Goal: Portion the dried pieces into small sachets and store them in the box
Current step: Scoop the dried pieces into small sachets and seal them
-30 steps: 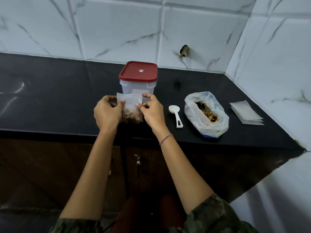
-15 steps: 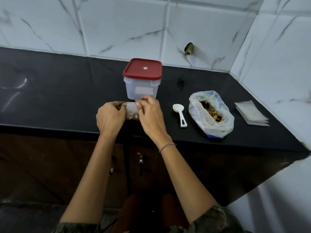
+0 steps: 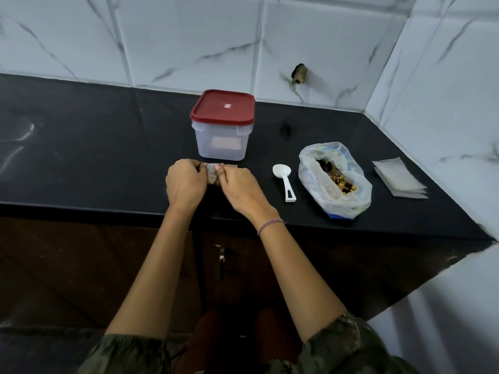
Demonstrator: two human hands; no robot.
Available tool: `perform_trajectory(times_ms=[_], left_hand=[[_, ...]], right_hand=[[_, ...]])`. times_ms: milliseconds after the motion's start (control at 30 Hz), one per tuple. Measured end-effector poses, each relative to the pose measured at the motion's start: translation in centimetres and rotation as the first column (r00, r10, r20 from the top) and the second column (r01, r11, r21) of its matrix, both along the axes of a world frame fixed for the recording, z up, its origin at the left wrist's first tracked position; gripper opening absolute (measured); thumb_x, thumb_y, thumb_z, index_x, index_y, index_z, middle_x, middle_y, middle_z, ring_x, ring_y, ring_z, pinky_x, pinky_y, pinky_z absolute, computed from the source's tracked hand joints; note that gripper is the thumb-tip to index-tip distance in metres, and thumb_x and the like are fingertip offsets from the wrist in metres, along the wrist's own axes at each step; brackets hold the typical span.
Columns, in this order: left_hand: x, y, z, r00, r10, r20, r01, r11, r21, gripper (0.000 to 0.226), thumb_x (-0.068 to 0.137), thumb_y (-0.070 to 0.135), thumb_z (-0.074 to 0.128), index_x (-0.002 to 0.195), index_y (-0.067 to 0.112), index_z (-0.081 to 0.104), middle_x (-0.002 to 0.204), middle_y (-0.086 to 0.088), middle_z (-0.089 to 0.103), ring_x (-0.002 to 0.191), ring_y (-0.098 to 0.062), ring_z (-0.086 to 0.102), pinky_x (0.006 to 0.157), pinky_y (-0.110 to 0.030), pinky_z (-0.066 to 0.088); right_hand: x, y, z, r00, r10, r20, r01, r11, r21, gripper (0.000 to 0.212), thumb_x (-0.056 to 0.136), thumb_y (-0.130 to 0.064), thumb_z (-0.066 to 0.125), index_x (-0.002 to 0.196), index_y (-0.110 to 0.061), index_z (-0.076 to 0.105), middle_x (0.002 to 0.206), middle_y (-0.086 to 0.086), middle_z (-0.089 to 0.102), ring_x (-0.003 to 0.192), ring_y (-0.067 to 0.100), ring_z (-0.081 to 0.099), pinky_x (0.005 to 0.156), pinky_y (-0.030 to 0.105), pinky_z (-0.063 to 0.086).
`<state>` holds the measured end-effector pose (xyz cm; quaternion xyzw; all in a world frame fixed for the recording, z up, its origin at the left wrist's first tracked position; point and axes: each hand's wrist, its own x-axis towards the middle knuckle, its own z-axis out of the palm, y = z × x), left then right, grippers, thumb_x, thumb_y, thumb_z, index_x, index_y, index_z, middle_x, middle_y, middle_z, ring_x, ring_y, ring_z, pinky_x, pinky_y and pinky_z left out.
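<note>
A small clear sachet [image 3: 211, 174] with brown dried pieces in it lies low on the black counter [image 3: 94, 147], mostly hidden between my hands. My left hand [image 3: 185, 182] pinches its left side and my right hand [image 3: 237, 184] pinches its top edge. Just behind them stands the translucent box [image 3: 222, 141] with its red lid [image 3: 222, 107] on. To the right lie a white plastic spoon [image 3: 285, 182], an open plastic bag of dried pieces [image 3: 334, 179] and a small stack of empty sachets [image 3: 399, 178].
White marble tiles form the back wall and the right side wall [image 3: 445, 90], making a corner at the counter's right end. The counter's front edge runs just under my wrists, with dark cabinet doors [image 3: 81, 265] below.
The sachet stood upright in front of the box a second ago; both hands have lowered it to the counter and closed in over its top, so little of it shows.
</note>
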<state>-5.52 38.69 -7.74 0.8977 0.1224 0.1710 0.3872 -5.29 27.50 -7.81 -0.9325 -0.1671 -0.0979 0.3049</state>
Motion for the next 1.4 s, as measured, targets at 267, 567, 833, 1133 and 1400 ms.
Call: perform_trajectory(times_ms=[267, 567, 833, 1133, 1400], left_hand=[[-0.2, 1.2, 0.6, 0.974, -0.206, -0.089, 0.195, 0.974, -0.119, 0.046, 0.1, 0.04, 0.04, 0.075, 0.011, 0.065, 0.071, 0.006, 0.059, 0.071, -0.007, 0.053, 0.065, -0.025, 0.038], [0.1, 1.0, 0.3, 0.987, -0.16, -0.003, 0.157, 0.971, -0.178, 0.027, 0.095, 0.023, 0.052, 0.106, 0.005, 0.07, 0.111, -0.001, 0.056, 0.095, -0.01, 0.049, 0.082, -0.027, 0.038], [0.6, 2.0, 0.0, 0.981, -0.178, 0.075, 0.191, 0.952, -0.239, 0.034, 0.087, 0.023, 0.069, 0.118, 0.01, 0.066, 0.115, 0.005, 0.057, 0.098, -0.011, 0.058, 0.089, -0.03, 0.051], [0.7, 2.3, 0.3, 0.963, -0.25, -0.098, 0.257, 0.964, 0.065, 0.028, 0.095, 0.021, 0.055, 0.118, 0.009, 0.067, 0.121, -0.007, 0.064, 0.105, -0.021, 0.059, 0.083, -0.03, 0.045], [1.2, 3.4, 0.1, 0.919, -0.327, -0.223, 0.378, 0.89, 0.256, 0.032, 0.097, 0.019, 0.047, 0.124, 0.021, 0.064, 0.137, 0.0, 0.054, 0.126, -0.028, 0.046, 0.107, -0.048, 0.036]], right_hand=[[-0.2, -0.4, -0.1, 0.999, 0.044, -0.015, -0.044, 0.999, -0.031, 0.041, 0.104, -0.028, 0.028, 0.121, -0.009, 0.06, 0.111, 0.014, 0.067, 0.101, 0.025, 0.062, 0.077, 0.027, 0.042], [0.0, -1.3, 0.1, 0.985, 0.087, -0.149, -0.071, 0.992, 0.108, 0.047, 0.103, -0.037, 0.027, 0.137, -0.014, 0.048, 0.126, 0.013, 0.06, 0.116, 0.026, 0.055, 0.088, 0.029, 0.043], [0.0, -1.9, -0.2, 0.999, -0.053, -0.009, 0.054, 0.973, 0.223, 0.038, 0.097, -0.028, 0.049, 0.128, -0.007, 0.057, 0.123, 0.009, 0.059, 0.112, 0.02, 0.055, 0.095, 0.028, 0.045], [-0.6, -1.2, -1.5, 0.999, -0.001, 0.047, 0.001, 1.0, 0.005, 0.041, 0.103, -0.03, 0.033, 0.132, -0.01, 0.053, 0.137, 0.002, 0.049, 0.126, 0.021, 0.038, 0.102, 0.032, 0.037], [-0.7, -1.0, -1.1, 0.992, 0.116, -0.055, -0.122, 0.983, -0.134, 0.047, 0.104, -0.034, 0.022, 0.145, -0.015, 0.034, 0.151, 0.001, 0.034, 0.142, 0.013, 0.025, 0.117, 0.042, 0.014]])
